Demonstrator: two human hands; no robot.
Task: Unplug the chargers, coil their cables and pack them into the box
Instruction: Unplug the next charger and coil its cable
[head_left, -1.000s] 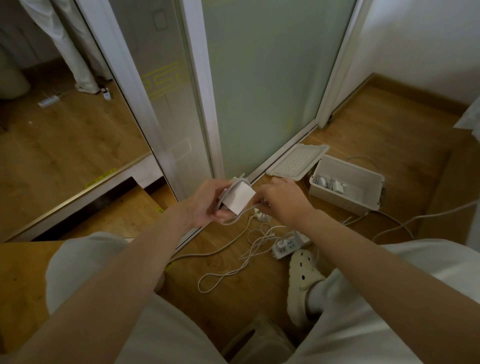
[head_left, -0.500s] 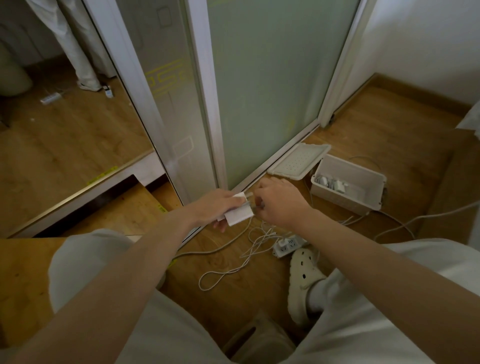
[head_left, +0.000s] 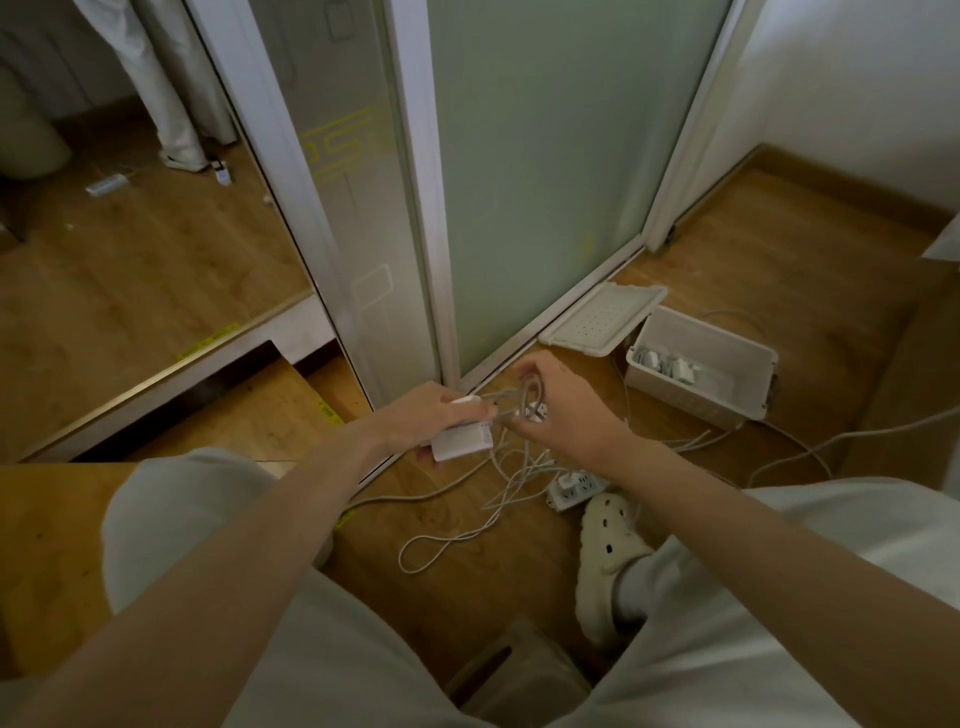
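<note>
Left hand (head_left: 431, 415) clamps white square charger (head_left: 462, 441); right hand (head_left: 561, 410) pinches its thin white cable (head_left: 524, 397), probably looped. Open white box (head_left: 701, 400) at 2 o'clock.

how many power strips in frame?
2: one strip on the floor by the shoe, one far strip upper left, seemingly a mirror reflection. Others may be hidden.

One white square charger block (head_left: 462, 441) sits at frame centre between two bare hands, the left hand (head_left: 426, 415) and the right hand (head_left: 561, 405). One open white plastic box (head_left: 727, 400) and one white perforated lid (head_left: 597, 325) lie at middle right. One white power strip (head_left: 571, 488) and one cream perforated clog (head_left: 605, 561) are lower right; the chargers inside the box are too blurred to count.
</note>
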